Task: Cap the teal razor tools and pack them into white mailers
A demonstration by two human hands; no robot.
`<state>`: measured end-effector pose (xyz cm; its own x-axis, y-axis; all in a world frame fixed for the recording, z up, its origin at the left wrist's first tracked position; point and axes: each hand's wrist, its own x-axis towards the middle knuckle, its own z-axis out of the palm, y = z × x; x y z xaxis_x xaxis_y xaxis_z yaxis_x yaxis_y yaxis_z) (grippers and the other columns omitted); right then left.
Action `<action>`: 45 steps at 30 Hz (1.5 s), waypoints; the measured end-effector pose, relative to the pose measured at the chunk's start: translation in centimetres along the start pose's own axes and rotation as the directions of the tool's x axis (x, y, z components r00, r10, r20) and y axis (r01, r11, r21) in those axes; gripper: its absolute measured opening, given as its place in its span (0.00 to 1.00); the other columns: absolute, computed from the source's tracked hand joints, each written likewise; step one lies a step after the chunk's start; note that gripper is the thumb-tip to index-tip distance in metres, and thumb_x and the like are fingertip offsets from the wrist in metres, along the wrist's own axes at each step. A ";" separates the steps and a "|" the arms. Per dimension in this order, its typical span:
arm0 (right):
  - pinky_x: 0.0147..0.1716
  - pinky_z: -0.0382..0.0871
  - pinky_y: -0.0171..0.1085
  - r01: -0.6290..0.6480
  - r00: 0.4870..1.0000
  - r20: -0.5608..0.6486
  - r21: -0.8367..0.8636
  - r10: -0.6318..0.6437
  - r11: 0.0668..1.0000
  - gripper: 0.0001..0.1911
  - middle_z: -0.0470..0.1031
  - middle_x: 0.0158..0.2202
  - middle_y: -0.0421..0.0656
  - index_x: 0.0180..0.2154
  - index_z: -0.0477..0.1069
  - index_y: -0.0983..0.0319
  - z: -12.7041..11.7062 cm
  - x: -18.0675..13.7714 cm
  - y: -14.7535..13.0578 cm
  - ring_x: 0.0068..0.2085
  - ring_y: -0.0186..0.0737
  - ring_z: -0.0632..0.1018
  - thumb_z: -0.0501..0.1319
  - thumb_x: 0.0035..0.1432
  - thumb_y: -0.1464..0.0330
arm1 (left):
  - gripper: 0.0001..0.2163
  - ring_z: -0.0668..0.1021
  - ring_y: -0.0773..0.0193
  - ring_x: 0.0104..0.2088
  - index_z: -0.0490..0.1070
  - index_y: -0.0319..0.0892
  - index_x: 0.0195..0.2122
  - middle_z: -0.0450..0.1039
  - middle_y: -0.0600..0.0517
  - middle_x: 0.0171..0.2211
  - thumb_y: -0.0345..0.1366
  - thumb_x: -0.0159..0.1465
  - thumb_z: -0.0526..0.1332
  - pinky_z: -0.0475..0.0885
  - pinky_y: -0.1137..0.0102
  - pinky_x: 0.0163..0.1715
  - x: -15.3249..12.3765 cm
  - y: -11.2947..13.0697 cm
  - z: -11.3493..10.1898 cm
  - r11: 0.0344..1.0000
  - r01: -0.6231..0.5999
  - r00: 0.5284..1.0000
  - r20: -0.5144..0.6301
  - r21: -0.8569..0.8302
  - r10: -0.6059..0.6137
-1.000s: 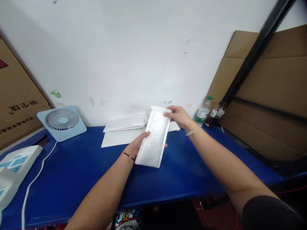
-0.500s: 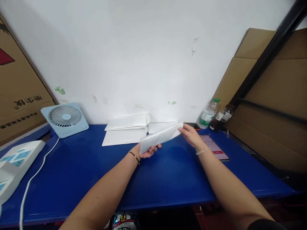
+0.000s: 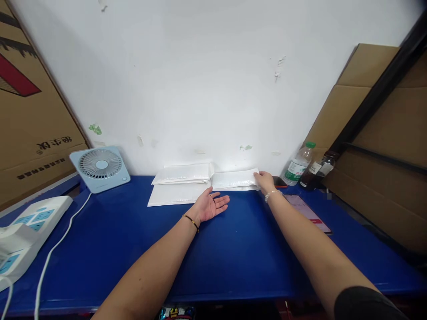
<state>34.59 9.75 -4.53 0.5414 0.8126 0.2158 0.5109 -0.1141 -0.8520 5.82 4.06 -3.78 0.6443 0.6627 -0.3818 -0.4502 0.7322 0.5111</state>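
My right hand (image 3: 264, 181) pinches the right end of a flat, folded white plastic packet (image 3: 233, 178), which lies against the wall on another white packet, only partly visible beneath it. My left hand (image 3: 211, 206) is open over the blue table, palm up and fingers stretched out, with nothing in it. Just behind its fingertips, to the left, are more flat white packets (image 3: 182, 173), stacked in overlapping layers over a wider white one (image 3: 176, 194).
A light-blue fan (image 3: 100, 165) leans at the left, near a white power strip (image 3: 36, 222) and its cable. On the right are a green-capped bottle (image 3: 296, 166), a dark-liquid bottle (image 3: 310, 175), a tablet-like screen (image 3: 308, 213) and a dark phone-like object (image 3: 279, 181). Cardboard flanks the table (image 3: 233, 258).
Held in both hands before, the white packet now lies at the wall, right of the stack. My left hand has let go and opened; my right hand still grips its end.
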 end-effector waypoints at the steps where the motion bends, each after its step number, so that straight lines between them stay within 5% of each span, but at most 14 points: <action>1: 0.38 0.66 0.41 0.012 1.000 -0.009 -0.037 -0.012 0.999 0.13 0.75 0.35 0.55 0.32 0.73 0.69 0.2 -0.1 -0.4 0.40 0.49 0.74 0.59 0.48 0.66 | 0.22 0.79 0.55 0.42 0.54 0.37 0.55 0.72 0.37 0.46 0.45 0.66 0.52 0.75 0.61 0.39 0.1 0.0 0.0 1.000 -0.013 1.000 -0.021 -0.012 0.012; 5: 0.50 0.59 0.51 0.269 0.952 -0.056 -0.314 -0.300 0.911 0.18 0.64 0.54 0.60 0.44 0.72 0.68 1.0 -1.8 -3.2 0.54 0.56 0.65 0.58 0.50 0.70 | 0.17 0.79 0.54 0.43 0.59 0.37 0.51 0.72 0.38 0.45 0.40 0.64 0.53 0.74 0.62 0.40 0.5 0.0 -0.1 0.998 -0.054 0.997 -0.056 -0.042 0.052; 8: 0.50 0.60 0.49 0.692 0.708 0.215 -0.401 -0.673 0.600 0.28 0.59 0.60 0.55 0.56 0.64 0.63 2.8 -4.0 -6.7 0.52 0.51 0.67 0.57 0.52 0.75 | 0.13 0.79 0.54 0.43 0.64 0.36 0.46 0.73 0.38 0.45 0.36 0.62 0.54 0.74 0.63 0.41 0.6 0.1 -0.2 0.995 -0.091 0.995 -0.034 -0.048 0.089; 10: 0.49 0.61 0.46 0.844 0.528 0.379 -0.334 -0.760 0.420 0.29 0.57 0.62 0.50 0.57 0.63 0.59 4.5 -5.4 -9.1 0.51 0.49 0.68 0.57 0.53 0.76 | 0.11 0.78 0.54 0.45 0.66 0.36 0.43 0.72 0.39 0.45 0.35 0.61 0.55 0.73 0.64 0.42 0.5 0.2 -0.2 0.991 -0.122 0.992 0.011 -0.060 0.123; 12: 0.46 0.62 0.44 0.899 0.432 0.470 -0.295 -0.770 0.324 0.19 0.61 0.60 0.49 0.50 0.70 0.59 5.8 -6.4 -10.9 0.50 0.48 0.69 0.57 0.55 0.75 | 0.12 0.76 0.54 0.48 0.67 0.37 0.42 0.72 0.39 0.46 0.39 0.61 0.57 0.73 0.64 0.44 0.2 0.5 -0.3 0.980 -0.173 0.983 0.047 -0.100 0.179; 14: 0.43 0.61 0.42 0.917 0.398 0.517 -0.257 -0.758 0.305 0.10 0.70 0.51 0.49 0.40 0.73 0.61 6.3 -7.4 -11.8 0.45 0.45 0.72 0.55 0.59 0.73 | 0.17 0.74 0.54 0.51 0.67 0.38 0.42 0.72 0.40 0.47 0.47 0.61 0.58 0.72 0.64 0.46 -0.1 0.8 -0.3 0.956 -0.247 0.965 0.050 -0.159 0.258; 18: 0.38 0.62 0.38 0.884 0.463 0.438 -0.162 -0.771 0.439 0.08 0.73 0.34 0.45 0.36 0.69 0.61 3.6 -9.9 -11.2 0.37 0.41 0.72 0.52 0.63 0.69 | 0.24 0.73 0.56 0.53 0.69 0.40 0.41 0.72 0.43 0.47 0.57 0.57 0.58 0.70 0.64 0.50 -0.4 1.1 0.0 0.893 -0.380 0.919 0.013 -0.242 0.395; 21: 0.35 0.62 0.35 0.775 0.599 0.322 -0.006 -0.733 0.632 0.08 0.70 0.31 0.42 0.37 0.66 0.60 -0.1 -12.3 -9.6 0.33 0.38 0.71 0.51 0.64 0.65 | 0.27 0.71 0.56 0.54 0.69 0.43 0.45 0.71 0.45 0.50 0.60 0.56 0.57 0.69 0.61 0.53 -0.3 0.4 0.5 0.852 -0.457 0.879 0.017 -0.255 0.477; 24: 0.25 0.60 0.32 0.469 0.834 0.194 0.242 -0.516 0.849 0.09 0.63 0.24 0.36 0.36 0.62 0.59 -2.8 -13.3 -7.5 0.24 0.33 0.66 0.53 0.62 0.60 | 0.26 0.70 0.56 0.56 0.68 0.47 0.50 0.69 0.48 0.54 0.58 0.56 0.59 0.68 0.60 0.54 -0.5 -0.6 1.1 0.805 -0.540 0.836 -0.044 -0.247 0.547; 27: 0.16 0.52 0.29 0.037 0.937 0.289 0.478 -0.197 0.877 0.12 0.58 0.19 0.32 0.33 0.59 0.58 -3.9 -12.4 -5.2 0.17 0.29 0.59 0.56 0.57 0.58 | 0.23 0.70 0.57 0.56 0.69 0.47 0.50 0.69 0.50 0.55 0.52 0.57 0.62 0.68 0.63 0.55 -1.0 -1.3 1.6 0.766 -0.612 0.791 -0.155 -0.196 0.592; 30: 0.12 0.45 0.28 -0.285 0.863 0.505 0.457 0.019 0.843 0.13 0.55 0.15 0.30 0.31 0.58 0.59 -3.7 -11.0 -3.1 0.14 0.26 0.55 0.61 0.51 0.61 | 0.21 0.70 0.57 0.56 0.70 0.46 0.49 0.71 0.51 0.53 0.48 0.57 0.64 0.66 0.64 0.57 -1.2 -1.7 1.8 0.734 -0.673 0.734 -0.209 -0.095 0.646; 33: 0.11 0.46 0.27 -0.396 0.752 0.652 0.337 0.091 0.854 0.12 0.57 0.13 0.30 0.29 0.58 0.60 -2.9 -10.7 -2.0 0.13 0.26 0.57 0.62 0.50 0.65 | 0.19 0.69 0.60 0.57 0.70 0.46 0.50 0.72 0.52 0.52 0.45 0.59 0.62 0.62 0.65 0.60 -1.2 -1.9 1.9 0.644 -0.764 0.614 -0.262 0.040 0.745; 37: 0.10 0.49 0.27 -0.345 0.701 0.708 0.230 0.087 0.910 0.10 0.58 0.10 0.31 0.29 0.59 0.60 -2.1 -11.1 -1.7 0.12 0.28 0.58 0.61 0.52 0.64 | 0.23 0.68 0.62 0.58 0.61 0.52 0.58 0.69 0.54 0.55 0.42 0.61 0.59 0.62 0.64 0.59 -1.4 -1.5 2.0 0.488 -0.859 0.458 -0.193 0.156 0.868; 45: 0.12 0.48 0.28 -0.202 0.713 0.702 0.190 0.011 0.961 0.14 0.61 0.15 0.33 0.30 0.66 0.63 -2.4 -11.0 -1.6 0.14 0.26 0.59 0.62 0.52 0.59 | 0.25 0.73 0.60 0.51 0.53 0.57 0.62 0.70 0.51 0.52 0.40 0.63 0.52 0.68 0.59 0.54 -3.1 -0.7 3.7 0.327 -0.919 0.333 -0.013 0.219 0.943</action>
<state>29.40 -0.36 -4.36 -0.0772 0.9788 -0.1898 0.2545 -0.1648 -0.9529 6.39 0.88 -0.13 -0.2186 0.9129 0.3446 -0.6042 -0.4040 0.6869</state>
